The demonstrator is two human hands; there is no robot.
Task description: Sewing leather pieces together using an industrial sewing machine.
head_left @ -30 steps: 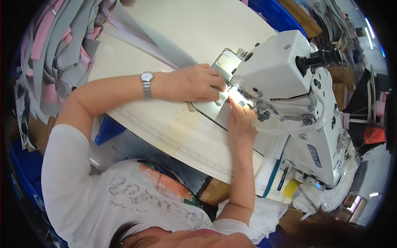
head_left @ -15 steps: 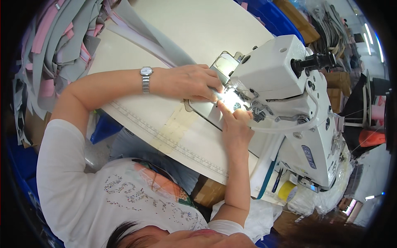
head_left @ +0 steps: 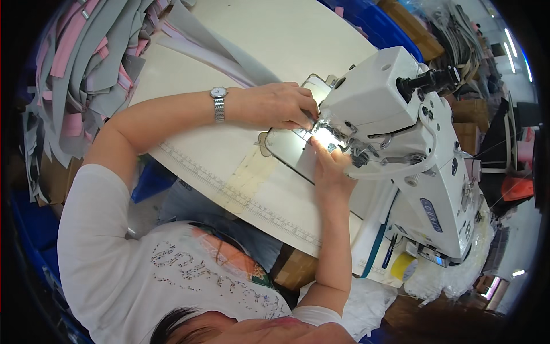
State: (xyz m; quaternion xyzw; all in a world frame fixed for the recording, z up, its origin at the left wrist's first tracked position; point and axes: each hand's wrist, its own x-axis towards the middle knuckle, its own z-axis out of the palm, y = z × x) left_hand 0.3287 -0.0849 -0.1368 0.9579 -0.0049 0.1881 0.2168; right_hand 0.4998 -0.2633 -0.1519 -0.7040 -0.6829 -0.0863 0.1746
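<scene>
My left hand point(head_left: 282, 106), with a silver watch at the wrist, is curled at the lit needle area of a white sewing machine point(head_left: 375, 86). Its fingertips close on something too small and glare-washed to make out. A long grey fabric strip point(head_left: 220, 49) with a pale lining lies on the table, its near end passing behind this hand. My right hand point(head_left: 326, 166) is just below the needle area, index finger stretched up to the metal plate point(head_left: 283, 149), other fingers loosely bent and apart. Whether fabric lies under that fingertip is hidden by glare.
A pile of grey and pink fabric pieces point(head_left: 86, 63) hangs at the left. A blue bin point(head_left: 401, 37) is beyond the white table point(head_left: 286, 28). Blue-handled snips point(head_left: 389, 249) and a yellow tape roll point(head_left: 404, 265) lie right of my right forearm, beside the machine base.
My left hand and wrist have shifted a little rightward and upward, closer to the needle. My right hand remains at the plate with only slight finger movement.
</scene>
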